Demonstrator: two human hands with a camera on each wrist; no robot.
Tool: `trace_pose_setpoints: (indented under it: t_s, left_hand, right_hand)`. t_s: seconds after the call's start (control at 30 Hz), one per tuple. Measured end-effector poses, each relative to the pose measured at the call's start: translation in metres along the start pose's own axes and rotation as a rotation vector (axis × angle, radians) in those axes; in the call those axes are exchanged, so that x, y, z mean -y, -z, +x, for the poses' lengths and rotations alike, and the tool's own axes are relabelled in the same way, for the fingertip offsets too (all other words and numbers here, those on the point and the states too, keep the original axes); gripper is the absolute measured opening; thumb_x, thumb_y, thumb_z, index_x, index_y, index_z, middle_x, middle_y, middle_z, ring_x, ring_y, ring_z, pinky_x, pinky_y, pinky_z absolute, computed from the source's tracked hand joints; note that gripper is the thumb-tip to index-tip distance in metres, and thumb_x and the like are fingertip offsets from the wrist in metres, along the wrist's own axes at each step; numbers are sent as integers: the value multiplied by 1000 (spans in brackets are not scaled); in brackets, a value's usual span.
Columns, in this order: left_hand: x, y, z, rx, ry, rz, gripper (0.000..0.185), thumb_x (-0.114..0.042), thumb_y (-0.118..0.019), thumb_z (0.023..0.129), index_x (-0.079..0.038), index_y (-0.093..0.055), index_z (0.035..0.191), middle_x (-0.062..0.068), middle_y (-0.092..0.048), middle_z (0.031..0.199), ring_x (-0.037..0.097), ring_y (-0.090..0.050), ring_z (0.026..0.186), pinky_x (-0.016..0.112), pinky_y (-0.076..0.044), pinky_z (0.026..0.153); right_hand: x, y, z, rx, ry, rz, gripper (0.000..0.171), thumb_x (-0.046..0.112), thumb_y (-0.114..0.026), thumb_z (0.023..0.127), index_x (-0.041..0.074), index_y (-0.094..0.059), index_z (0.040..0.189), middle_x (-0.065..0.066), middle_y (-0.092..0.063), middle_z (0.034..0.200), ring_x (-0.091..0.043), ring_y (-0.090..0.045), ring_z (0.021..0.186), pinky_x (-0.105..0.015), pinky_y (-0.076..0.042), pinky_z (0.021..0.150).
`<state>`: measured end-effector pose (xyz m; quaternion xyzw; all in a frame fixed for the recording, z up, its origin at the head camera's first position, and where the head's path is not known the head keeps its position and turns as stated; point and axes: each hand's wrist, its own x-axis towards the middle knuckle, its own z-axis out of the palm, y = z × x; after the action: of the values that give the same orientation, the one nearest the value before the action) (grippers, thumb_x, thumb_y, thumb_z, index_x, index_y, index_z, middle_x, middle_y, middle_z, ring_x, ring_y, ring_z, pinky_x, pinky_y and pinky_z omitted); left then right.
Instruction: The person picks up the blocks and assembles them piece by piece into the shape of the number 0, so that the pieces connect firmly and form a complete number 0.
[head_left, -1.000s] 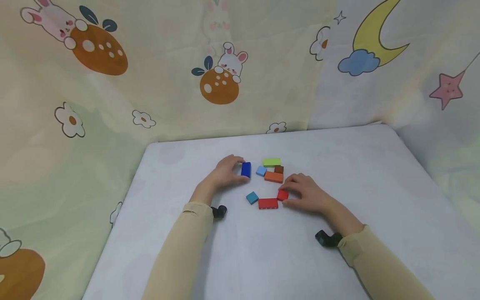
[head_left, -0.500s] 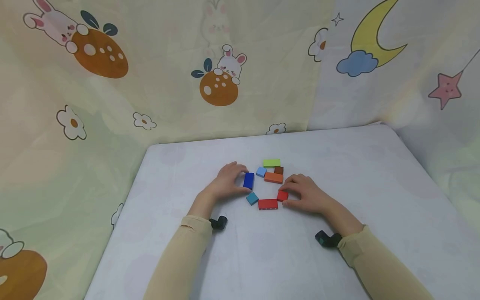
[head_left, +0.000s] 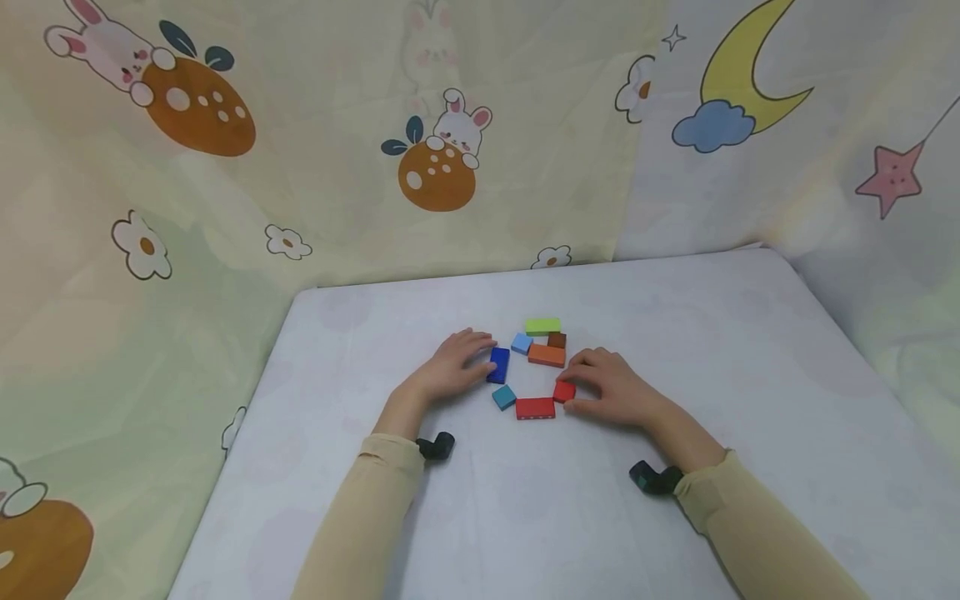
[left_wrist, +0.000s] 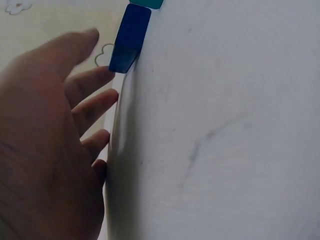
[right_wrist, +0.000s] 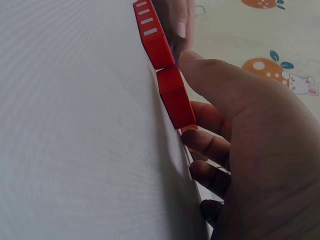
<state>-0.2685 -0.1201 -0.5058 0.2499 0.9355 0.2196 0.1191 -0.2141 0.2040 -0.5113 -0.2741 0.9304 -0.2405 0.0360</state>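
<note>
My left hand [head_left: 478,358] lies flat on the white table [head_left: 675,350], and its straight fingertips [left_wrist: 102,75] touch the left side of a dark blue block [head_left: 498,365] [left_wrist: 129,37]. My right hand [head_left: 576,392] pinches a small red block [head_left: 563,390] [right_wrist: 176,97] between thumb and forefinger. That block stands end to end with a long red block [head_left: 536,407] [right_wrist: 152,35]. A small teal block [head_left: 504,397] lies between the blue and the long red one. The blocks form a loose ring between my hands.
At the far side of the ring lie a light blue block [head_left: 522,342], a green block [head_left: 543,326], a brown block [head_left: 557,339] and an orange block [head_left: 547,356]. Patterned cloth walls [head_left: 420,150] stand behind and beside the table.
My left hand brought the dark blue block nearer to me, down beside the teal block, then straightened its fingers off it. The right hand has stayed on the small red block.
</note>
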Motion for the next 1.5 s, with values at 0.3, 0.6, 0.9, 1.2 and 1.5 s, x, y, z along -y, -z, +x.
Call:
trace_pose_setpoints:
  t_s: [0.3, 0.6, 0.9, 1.2, 1.5]
  left_hand:
    - [2, -9, -3, -71, 13, 8, 55, -54, -55, 96, -28, -49, 144, -3, -41, 156, 26, -19, 153, 49, -17, 124]
    - [-1, -16, -10, -152, 34, 39, 54, -55, -54, 96, -29, -50, 144, -3, -43, 155, 25, -23, 152, 46, -18, 124]
    - [-4, -17, -15, -181, 51, 44, 55, -54, -55, 96, -29, -51, 144, -2, -44, 154, 25, -24, 152, 47, -20, 124]
    - [-3, -19, -16, -175, 61, 62, 56, -56, -53, 96, -30, -49, 145, -3, -43, 155, 25, -24, 152, 48, -20, 124]
    - [-6, -23, -20, -190, 47, 12, 57, -60, -53, 94, -37, -46, 146, -4, -43, 155, 25, -24, 152, 51, -21, 123]
  right_hand:
    - [1, 1, 0, 2, 3, -2, 42, 48, -77, 81, 33, -67, 119, 7, -57, 119, -14, -49, 114, -43, -45, 95]
    - [2, 1, 0, -5, 6, -7, 42, 49, -77, 80, 34, -67, 119, 7, -57, 119, -13, -48, 113, -42, -46, 95]
    - [-1, 0, 2, -6, 16, 6, 43, 49, -77, 80, 35, -67, 119, 8, -57, 120, -13, -48, 114, -42, -45, 96]
    - [-3, -2, 2, 1, 5, 15, 42, 51, -75, 82, 34, -67, 120, 8, -57, 120, -13, -48, 114, -43, -45, 95]
    - [-2, -1, 0, 2, -1, 32, 41, 55, -71, 83, 35, -67, 119, 7, -57, 120, -14, -48, 116, -45, -45, 96]
